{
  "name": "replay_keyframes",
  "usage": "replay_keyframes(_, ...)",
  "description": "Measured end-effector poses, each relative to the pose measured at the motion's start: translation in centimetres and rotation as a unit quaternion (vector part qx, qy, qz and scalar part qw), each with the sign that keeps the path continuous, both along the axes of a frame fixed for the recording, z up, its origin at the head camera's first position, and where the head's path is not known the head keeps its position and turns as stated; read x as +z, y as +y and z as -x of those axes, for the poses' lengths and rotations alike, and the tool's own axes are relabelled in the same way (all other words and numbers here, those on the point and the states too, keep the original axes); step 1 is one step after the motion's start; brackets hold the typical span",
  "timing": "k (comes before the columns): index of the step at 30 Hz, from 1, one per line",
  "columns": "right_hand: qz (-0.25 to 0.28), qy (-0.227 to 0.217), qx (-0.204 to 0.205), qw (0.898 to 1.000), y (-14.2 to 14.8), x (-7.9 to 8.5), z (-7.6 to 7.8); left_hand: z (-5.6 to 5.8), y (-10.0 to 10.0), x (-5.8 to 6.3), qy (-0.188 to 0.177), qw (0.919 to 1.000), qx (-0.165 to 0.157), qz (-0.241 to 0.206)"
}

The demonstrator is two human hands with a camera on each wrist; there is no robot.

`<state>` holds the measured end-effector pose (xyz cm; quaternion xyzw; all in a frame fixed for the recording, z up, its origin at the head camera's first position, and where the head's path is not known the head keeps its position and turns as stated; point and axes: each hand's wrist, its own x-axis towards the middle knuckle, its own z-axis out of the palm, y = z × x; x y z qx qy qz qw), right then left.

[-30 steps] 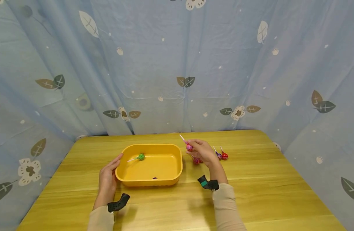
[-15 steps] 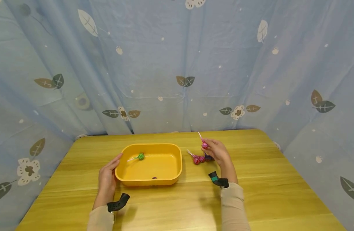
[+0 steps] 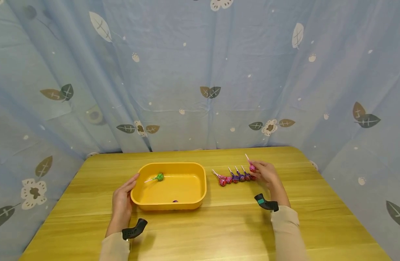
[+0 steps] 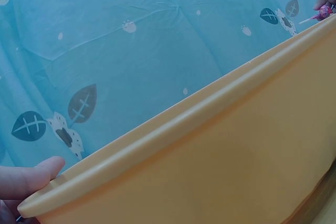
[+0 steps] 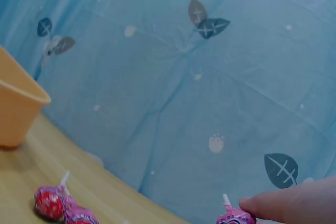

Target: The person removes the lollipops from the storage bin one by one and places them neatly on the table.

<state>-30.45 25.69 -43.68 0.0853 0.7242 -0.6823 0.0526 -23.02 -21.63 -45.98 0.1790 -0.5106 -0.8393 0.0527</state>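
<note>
My left hand [image 3: 122, 199] grips the left end of a yellow plastic tub [image 3: 168, 206], thumb [image 4: 48, 170] over the rim in the left wrist view. Inside the tub lies a green lollipop [image 3: 160, 177], and a bit of purple wrapper [image 3: 175, 201] shows above the near rim. My right hand [image 3: 267, 174] pinches a pink lollipop [image 3: 252, 168] by its wrapped head, white stick pointing up. Its fingers are over the right end of a row of lollipops and partly hide the last one. That row runs from a red lollipop [image 3: 222, 182] through several purple lollipops [image 3: 241, 178].
The wooden table [image 3: 193, 239] ends at the back against a blue patterned curtain [image 3: 180, 79]. Right of the tub's right wall stands the lollipop row. Black wrist cameras [image 3: 266, 203] sit on both wrists.
My right hand has moved right along the row with the pink lollipop in its fingers, uncovering the red and purple lollipops. The left hand and the tub have stayed put.
</note>
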Motion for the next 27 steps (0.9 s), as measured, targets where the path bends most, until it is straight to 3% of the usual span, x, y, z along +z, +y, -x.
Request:
replay_keyframes(7,-0.031,-0.012,-0.024,0.999,1.5,-0.5,0.1,0.0,0.0,-0.1,0.001,1.0,0.002,0.006)
replay_keyframes(14,-0.015,-0.027,-0.065,0.997,2.4,-1.9,0.2,0.0,-0.1,-0.3,0.016,0.9999,0.001,-0.001)
replay_keyframes(22,-0.045,-0.009,-0.108,0.993,2.5,-3.1,-0.1,-0.1,0.0,-0.2,0.02,0.9998,0.002,-0.006)
replay_keyframes(27,-0.122,0.016,-0.128,0.984,2.1,-3.3,-0.3,-0.1,0.0,-0.1,0.019,0.9998,0.001,-0.011)
